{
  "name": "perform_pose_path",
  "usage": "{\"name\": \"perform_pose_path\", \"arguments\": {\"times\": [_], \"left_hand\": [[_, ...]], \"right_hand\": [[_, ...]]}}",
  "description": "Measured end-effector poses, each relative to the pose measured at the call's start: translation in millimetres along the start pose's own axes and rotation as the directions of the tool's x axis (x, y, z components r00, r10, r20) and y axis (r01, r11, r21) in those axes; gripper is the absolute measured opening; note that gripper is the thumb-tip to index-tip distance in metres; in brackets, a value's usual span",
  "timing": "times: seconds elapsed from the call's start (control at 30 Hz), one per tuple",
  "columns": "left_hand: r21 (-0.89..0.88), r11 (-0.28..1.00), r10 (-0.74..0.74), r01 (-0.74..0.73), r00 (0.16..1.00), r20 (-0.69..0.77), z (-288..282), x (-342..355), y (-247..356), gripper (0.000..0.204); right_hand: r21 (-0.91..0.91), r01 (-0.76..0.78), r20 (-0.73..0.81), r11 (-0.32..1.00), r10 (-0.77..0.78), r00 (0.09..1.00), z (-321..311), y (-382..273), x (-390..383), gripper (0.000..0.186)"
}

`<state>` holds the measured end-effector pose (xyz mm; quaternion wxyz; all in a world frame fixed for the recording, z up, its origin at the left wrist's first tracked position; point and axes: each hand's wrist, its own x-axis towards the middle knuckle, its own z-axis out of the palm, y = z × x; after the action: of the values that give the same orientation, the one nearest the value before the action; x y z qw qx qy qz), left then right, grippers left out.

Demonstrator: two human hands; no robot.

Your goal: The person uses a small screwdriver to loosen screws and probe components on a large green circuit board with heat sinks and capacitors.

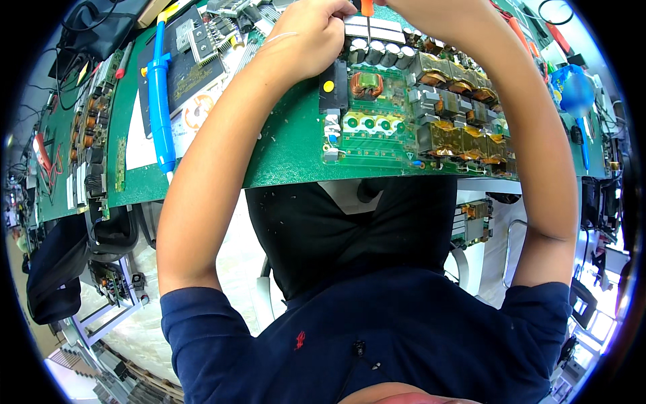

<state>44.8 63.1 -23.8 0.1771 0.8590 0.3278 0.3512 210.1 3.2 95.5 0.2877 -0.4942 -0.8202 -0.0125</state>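
My left hand (pixel 316 37), fingers curled, rests at the circuit board's top left, beside a pale bar (pixel 383 30); what it grips is hidden. At the top edge, my right hand (pixel 417 10) is closed around an orange-handled screwdriver (pixel 367 8), partly out of view, its shaft pointing down at that bar and the capacitors (pixel 377 54) below. The large green circuit board (pixel 373 145) lies near the mat's front edge and carries a copper coil (pixel 367 84) and rows of transformers (pixel 457 138) wrapped in yellow tape.
The green mat (pixel 282 151) also holds a blue desoldering pump (pixel 161 108), a white sheet (pixel 141 151) with heatsink parts (pixel 198 44), another board (pixel 91 141) at left, and blue tools (pixel 572 91) at right. A black bag (pixel 87 27) sits back left. My legs are under the table.
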Motion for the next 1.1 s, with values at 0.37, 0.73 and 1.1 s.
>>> {"name": "perform_pose_path", "arguments": {"times": [0.37,0.73,1.1], "left_hand": [[-0.132,0.990,-0.056,0.054,0.998,-0.014,-10,-2,18,0.023],[-0.078,0.993,0.096,-0.083,0.980,0.177,-26,-7,25,0.021],[-0.046,0.998,0.052,-0.045,0.987,0.149,-22,-7,34,0.021]], "right_hand": [[0.383,-0.033,-0.035,0.923,0.050,0.998,1,22,-20,0.035],[0.168,0.099,0.002,0.981,-0.101,0.995,4,12,2,0.037],[0.180,0.162,-0.015,0.970,-0.162,0.987,11,13,2,0.038]]}}
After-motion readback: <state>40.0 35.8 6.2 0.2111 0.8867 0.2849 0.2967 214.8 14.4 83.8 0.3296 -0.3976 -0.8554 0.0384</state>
